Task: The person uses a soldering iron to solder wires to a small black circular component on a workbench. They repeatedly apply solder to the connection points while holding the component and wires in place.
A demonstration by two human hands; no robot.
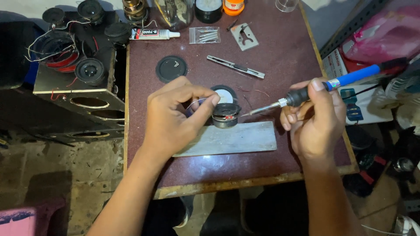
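A small round speaker (226,114) stands on the dark red table (280,57), at the upper edge of a grey metal plate (232,139). My left hand (175,116) pinches a thin wire beside the speaker's left rim. My right hand (315,120) grips a soldering iron (332,84) with a blue and black handle. Its metal tip points left and reaches the speaker's right side.
A black round cap (171,68), a utility knife (236,67), a glue tube (154,33), a bag of screws (204,35) and a metal bracket (244,36) lie at the back. Jars line the far edge. A speaker box with loose speakers (78,65) stands left.
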